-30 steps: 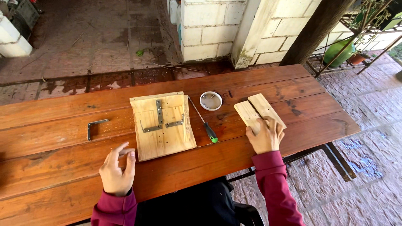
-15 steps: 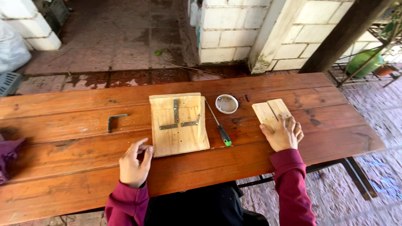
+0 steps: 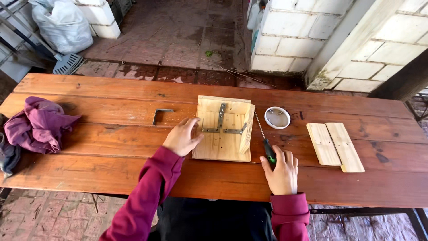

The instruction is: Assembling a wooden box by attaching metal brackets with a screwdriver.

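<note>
A pale wooden assembly (image 3: 224,129) of boards joined by metal brackets lies in the middle of the brown plank table (image 3: 111,156). My left hand (image 3: 181,137) rests against its left edge, fingers apart. My right hand (image 3: 280,169) lies on the table at the green and black handle of a screwdriver (image 3: 265,140), which runs along the assembly's right side. The fingers touch the handle; a closed grip does not show. Two loose wooden slats (image 3: 334,145) lie side by side to the right.
A small round white lid (image 3: 277,117) with small metal parts sits behind the screwdriver. A loose metal L-bracket (image 3: 160,114) lies left of the assembly. A purple cloth (image 3: 38,125) is bunched at the table's left end. White block walls stand beyond the table.
My right hand left the slats and moved left to the screwdriver handle. My left hand moved forward to the assembly's left edge. The view shifted left, showing the purple cloth.
</note>
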